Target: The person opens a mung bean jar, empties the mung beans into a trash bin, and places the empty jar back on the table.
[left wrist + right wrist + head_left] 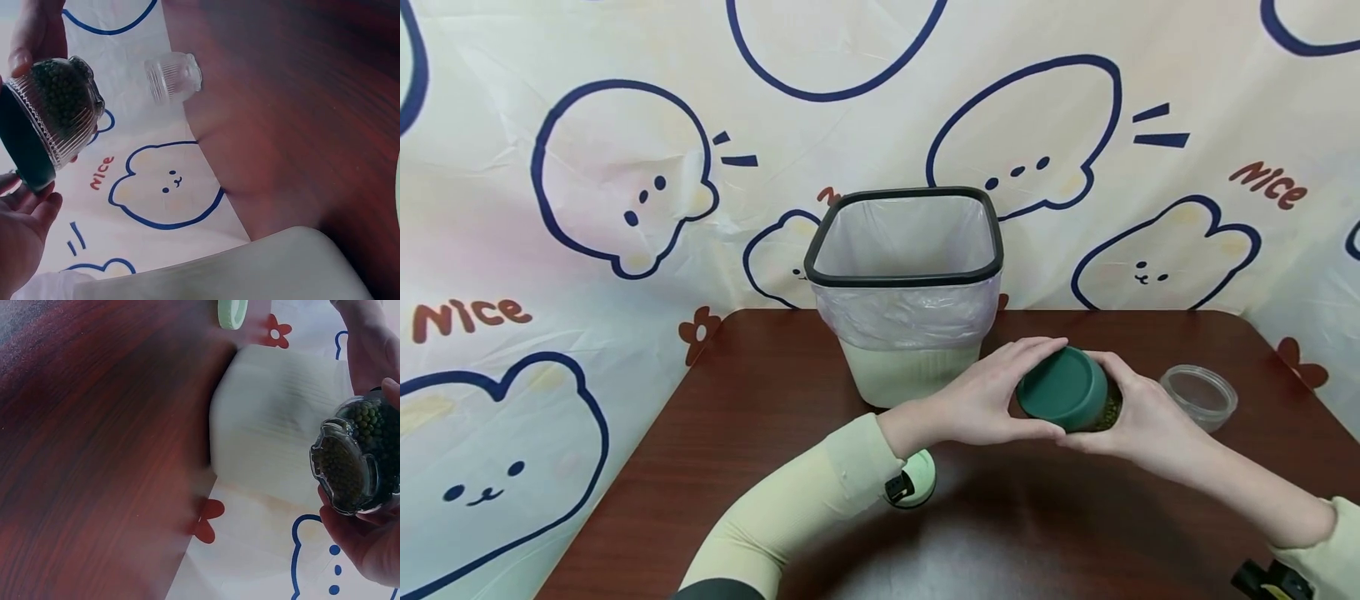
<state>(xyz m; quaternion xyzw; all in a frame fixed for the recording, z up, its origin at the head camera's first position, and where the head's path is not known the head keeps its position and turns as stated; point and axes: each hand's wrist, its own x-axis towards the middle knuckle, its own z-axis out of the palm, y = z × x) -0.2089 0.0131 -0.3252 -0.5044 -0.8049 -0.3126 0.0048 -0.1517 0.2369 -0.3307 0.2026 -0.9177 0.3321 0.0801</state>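
Observation:
A clear ribbed jar [69, 103] with a dark green lid [1063, 387] is held up above the table between both hands. Small green beans [340, 465] fill much of it, and its base tilts toward the right wrist camera. My left hand [985, 400] grips the lid, thumb on the near side and fingers on the far side. The jar's glass body is held by my right hand [1150, 417] from the right. Beyond the right hand, a clear ribbed container [1198, 396] stands on the table. A pale green round piece [919, 479] lies partly hidden beneath the left wrist.
A pale bin [910, 367] with a black rim and a white plastic liner stands at the back of the dark wooden table [760, 375]. Behind and beside the table hangs a cloth [850, 150] printed with cartoon figures.

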